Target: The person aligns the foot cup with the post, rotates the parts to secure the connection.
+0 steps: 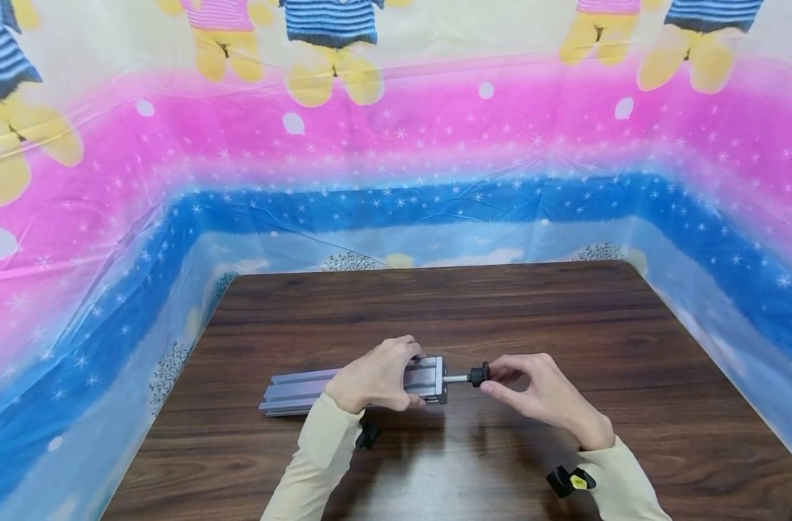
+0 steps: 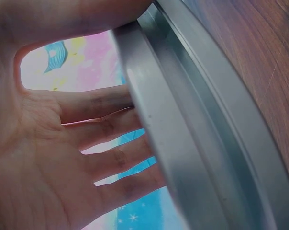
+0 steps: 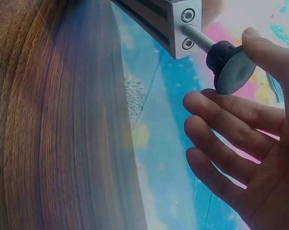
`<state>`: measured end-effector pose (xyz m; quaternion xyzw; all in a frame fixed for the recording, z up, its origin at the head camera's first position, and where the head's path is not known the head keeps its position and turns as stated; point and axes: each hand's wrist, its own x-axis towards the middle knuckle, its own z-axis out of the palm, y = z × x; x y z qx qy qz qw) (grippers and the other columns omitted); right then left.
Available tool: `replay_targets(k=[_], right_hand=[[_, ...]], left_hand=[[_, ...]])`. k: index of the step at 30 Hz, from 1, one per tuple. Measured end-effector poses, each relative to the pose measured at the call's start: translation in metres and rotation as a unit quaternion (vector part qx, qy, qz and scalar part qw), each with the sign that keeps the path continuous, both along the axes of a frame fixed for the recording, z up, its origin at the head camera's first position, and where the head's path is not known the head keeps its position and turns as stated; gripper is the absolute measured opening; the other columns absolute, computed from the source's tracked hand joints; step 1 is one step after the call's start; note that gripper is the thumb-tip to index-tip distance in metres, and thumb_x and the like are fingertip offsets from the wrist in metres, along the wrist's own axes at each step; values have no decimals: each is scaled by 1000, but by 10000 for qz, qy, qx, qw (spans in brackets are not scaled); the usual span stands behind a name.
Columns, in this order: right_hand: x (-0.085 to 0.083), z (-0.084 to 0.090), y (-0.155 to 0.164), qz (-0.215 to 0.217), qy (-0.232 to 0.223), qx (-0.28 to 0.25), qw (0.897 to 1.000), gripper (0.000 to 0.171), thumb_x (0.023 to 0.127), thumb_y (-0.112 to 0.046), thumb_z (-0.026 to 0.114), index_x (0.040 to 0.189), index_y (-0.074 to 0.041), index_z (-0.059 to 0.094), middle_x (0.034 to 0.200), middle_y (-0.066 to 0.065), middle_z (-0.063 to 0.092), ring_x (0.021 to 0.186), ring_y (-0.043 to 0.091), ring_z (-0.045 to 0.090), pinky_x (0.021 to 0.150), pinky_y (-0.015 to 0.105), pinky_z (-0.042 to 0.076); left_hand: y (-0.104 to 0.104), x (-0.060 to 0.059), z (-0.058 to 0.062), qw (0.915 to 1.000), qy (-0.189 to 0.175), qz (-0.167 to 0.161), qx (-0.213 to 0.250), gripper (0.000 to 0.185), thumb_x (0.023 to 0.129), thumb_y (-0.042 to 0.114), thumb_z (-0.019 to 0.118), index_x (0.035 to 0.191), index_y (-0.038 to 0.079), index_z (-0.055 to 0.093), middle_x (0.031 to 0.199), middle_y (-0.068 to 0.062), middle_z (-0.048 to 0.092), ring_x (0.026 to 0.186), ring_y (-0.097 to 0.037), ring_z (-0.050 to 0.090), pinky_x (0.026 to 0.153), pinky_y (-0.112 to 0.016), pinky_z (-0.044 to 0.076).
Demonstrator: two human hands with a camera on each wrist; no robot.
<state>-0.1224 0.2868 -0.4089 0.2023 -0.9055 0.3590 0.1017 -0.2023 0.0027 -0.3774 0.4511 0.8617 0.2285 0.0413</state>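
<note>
"Left grip [image 1: 378,374]?"

"Clasping the metal bar [image 1: 297,392], left of middle over the near part of the bench [image 1: 552,311]; I can't tell whether bar and bench touch."

"Right grip [image 1: 547,391]?"

"Pinching the black foot [image 1: 479,375] on the threaded rod [image 1: 457,378] at the bar's right end."

Left hand [image 1: 381,373] in a wide grip, right hand [image 1: 544,391] in a pinch (other fingers [image 3: 218,149] slightly bent)
</note>
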Motion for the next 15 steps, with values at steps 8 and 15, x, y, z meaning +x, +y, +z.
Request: replay_targets(k=[8, 15], right_hand=[[-1, 0, -2, -162, -285, 42, 9995, 10, 95, -35, 71, 93, -27, 76, 82, -17, 72, 74, -2, 66, 70, 28, 57], [0, -1, 1, -143, -214, 134, 9996, 21, 93, -33, 73, 105, -17, 75, 90, -9, 74, 76, 0, 64, 70, 27, 55]], left_hand=[[-1, 0, -1, 10000, -27, 11, 25, 53, 67, 22, 85, 111, -1, 66, 102, -6, 63, 83, -15, 56, 69, -25, 49], [0, 0, -1, 10000, -13, 21, -15, 54, 67, 23, 85, 111, -1, 66, 102, -6, 63, 83, -16, 55, 70, -25, 49]])
